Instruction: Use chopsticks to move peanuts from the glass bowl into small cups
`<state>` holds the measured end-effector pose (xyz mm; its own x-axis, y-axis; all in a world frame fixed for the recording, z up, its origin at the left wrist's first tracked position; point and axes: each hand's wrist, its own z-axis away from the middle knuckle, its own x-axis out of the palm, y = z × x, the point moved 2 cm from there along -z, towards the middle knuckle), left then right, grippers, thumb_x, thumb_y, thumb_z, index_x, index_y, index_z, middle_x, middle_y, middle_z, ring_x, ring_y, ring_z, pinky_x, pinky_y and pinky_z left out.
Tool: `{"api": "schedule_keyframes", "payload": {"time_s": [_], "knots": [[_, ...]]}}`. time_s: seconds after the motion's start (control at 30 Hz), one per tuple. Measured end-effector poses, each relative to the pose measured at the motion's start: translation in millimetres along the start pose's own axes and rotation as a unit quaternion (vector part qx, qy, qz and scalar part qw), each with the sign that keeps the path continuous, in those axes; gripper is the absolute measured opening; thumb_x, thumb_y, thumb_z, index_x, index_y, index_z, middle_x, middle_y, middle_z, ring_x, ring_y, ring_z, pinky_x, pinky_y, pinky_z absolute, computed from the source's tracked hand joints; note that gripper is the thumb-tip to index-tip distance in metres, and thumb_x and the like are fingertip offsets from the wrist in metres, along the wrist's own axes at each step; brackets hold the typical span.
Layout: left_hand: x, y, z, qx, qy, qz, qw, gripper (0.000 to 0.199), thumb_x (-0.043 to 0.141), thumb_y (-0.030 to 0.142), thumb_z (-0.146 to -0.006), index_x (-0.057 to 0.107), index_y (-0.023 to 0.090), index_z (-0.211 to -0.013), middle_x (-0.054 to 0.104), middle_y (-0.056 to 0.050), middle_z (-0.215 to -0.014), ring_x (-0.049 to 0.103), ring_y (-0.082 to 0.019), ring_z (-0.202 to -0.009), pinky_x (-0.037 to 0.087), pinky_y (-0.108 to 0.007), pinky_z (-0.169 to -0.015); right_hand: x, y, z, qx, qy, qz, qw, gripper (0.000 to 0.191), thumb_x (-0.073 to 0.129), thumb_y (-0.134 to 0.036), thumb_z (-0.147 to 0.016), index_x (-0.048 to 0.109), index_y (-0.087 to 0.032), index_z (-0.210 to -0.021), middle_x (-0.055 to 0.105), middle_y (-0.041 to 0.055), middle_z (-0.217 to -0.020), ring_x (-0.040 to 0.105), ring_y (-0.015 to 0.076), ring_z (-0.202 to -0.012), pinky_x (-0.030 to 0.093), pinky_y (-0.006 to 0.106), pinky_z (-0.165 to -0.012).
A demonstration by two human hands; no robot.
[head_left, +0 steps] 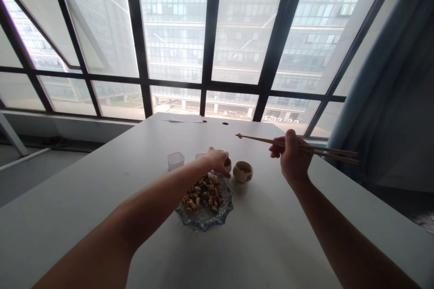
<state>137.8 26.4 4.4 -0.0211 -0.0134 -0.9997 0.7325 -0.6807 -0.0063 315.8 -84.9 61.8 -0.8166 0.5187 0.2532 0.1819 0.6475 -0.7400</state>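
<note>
- Right hand [294,158]: fingers pinching chopsticks [258,139] above the table [267,235], likely so tips clamp a morsel [239,136].
- Left hand [216,160]: stretched across the bowl [204,225] to a cup [229,166]; whether fingers grip is unclear.

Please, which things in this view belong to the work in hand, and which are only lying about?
Probably in use:
chopsticks, held in the right hand
small cup by the left hand
glass bowl with nuts
marked cup

Apparently just around:
translucent cup
curtain
</note>
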Motion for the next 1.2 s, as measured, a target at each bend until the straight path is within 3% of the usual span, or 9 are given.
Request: {"api": "schedule_keyframes", "payload": {"time_s": [0.13, 0.27, 0.5, 0.63, 0.73, 0.93, 1.1, 1.2], "knots": [[3.8, 1, 4, 0.041, 0.051, -0.025, 0.998, 0.075, 0.077, 0.062, -0.062, 0.06, 0.018, -0.121, 0.067, -0.015, -0.12, 0.065, -0.032, -0.105, 0.042, -0.045, -0.1, 0, 2, 0, 0.002, -0.005, 0.0, 1.0, 0.047, 0.063, -0.055, -0.087, 0.066, -0.015, -0.062, 0.06, 0.0004, -0.042, 0.052, 0.0099, -0.031, 0.038, 0.02, -0.032], [3.6, -1, 3, 0.052, 0.051, -0.034, 0.997, 0.078, 0.077, 0.064, -0.06, 0.06, 0.019, -0.121, 0.067, -0.013, -0.121, 0.065, -0.032, -0.106, 0.041, -0.045, -0.102, -1, 3, 0, -0.005, -0.003, 0.011, 1.0, 0.048, 0.062, -0.055, -0.087, 0.066, -0.014, -0.062, 0.06, 0.0006, -0.042, 0.052, 0.0098, -0.03, 0.038, 0.02, -0.031], [-10.2, -16, -2, 0.001, -0.119, 0.105, 0.987, 0.094, 0.083, 0.051, -0.054, 0.052, 0.023, -0.137, 0.062, -0.009, -0.135, 0.061, -0.03, -0.115, 0.05, -0.035, -0.093, -5, 10, 1, 0.025, -0.014, 0.036, 0.999, 0.05, 0.064, -0.058, -0.084, 0.065, -0.014, -0.061, 0.059, 0.0006, -0.041, 0.051, 0.0093, -0.029, 0.037, 0.019, -0.031], [-10.2, -23, -3, -0.011, -0.141, 0.154, 0.978, 0.096, 0.085, 0.044, -0.052, 0.049, 0.019, -0.138, 0.061, -0.012, -0.135, 0.061, -0.03, -0.113, 0.053, -0.032, -0.084, -10, 17, 5, 0.043, -0.025, 0.042, 0.998, 0.052, 0.063, -0.061, -0.084, 0.065, -0.014, -0.061, 0.06, 0.001, -0.042, 0.05, 0.0091, -0.03, 0.037, 0.019, -0.032], [-3.4, -26, -5, -0.001, -0.103, 0.143, 0.984, 0.096, 0.087, 0.042, -0.05, 0.05, 0.019, -0.136, 0.062, -0.012, -0.13, 0.062, -0.031, -0.109, 0.054, -0.034, -0.081, -14, 21, 11, 0.046, -0.045, 0.065, 0.996, 0.054, 0.063, -0.064, -0.083, 0.066, -0.014, -0.063, 0.061, 0.0016, -0.043, 0.051, 0.0097, -0.031, 0.039, 0.02, -0.033], [0.2, -25, -4, 0.074, 0.069, 0.103, 0.99, 0.087, 0.085, 0.031, -0.058, 0.046, 0.021, -0.135, 0.053, -0.014, -0.133, 0.06, -0.03, -0.107, 0.055, -0.036, -0.082, -19, 25, 25, 0.012, -0.094, 0.109, 0.989, 0.055, 0.061, -0.066, -0.084, 0.067, -0.015, -0.064, 0.061, 0.0022, -0.045, 0.053, 0.0106, -0.034, 0.042, 0.02, -0.035], [-2.6, -25, 0, 0.088, 0.091, 0.101, 0.987, 0.084, 0.086, 0.034, -0.059, 0.047, 0.02, -0.133, 0.054, -0.015, -0.129, 0.061, -0.029, -0.105, 0.055, -0.037, -0.081, -13, 26, 30, -0.042, -0.134, 0.123, 0.982, 0.05, 0.057, -0.06, -0.091, 0.067, -0.016, -0.067, 0.062, 0.0022, -0.048, 0.055, 0.0113, -0.037, 0.045, 0.022, -0.038], [-3.0, -24, 1, 0.086, 0.089, 0.122, 0.985, 0.083, 0.086, 0.041, -0.057, 0.051, 0.019, -0.13, 0.058, -0.013, -0.127, 0.061, -0.027, -0.106, 0.053, -0.034, -0.084, -4, 27, 32, -0.052, -0.2, 0.145, 0.968, 0.05, 0.058, -0.06, -0.09, 0.067, -0.017, -0.066, 0.064, 0.0028, -0.05, 0.058, 0.0132, -0.041, 0.048, 0.024, -0.041]]}}
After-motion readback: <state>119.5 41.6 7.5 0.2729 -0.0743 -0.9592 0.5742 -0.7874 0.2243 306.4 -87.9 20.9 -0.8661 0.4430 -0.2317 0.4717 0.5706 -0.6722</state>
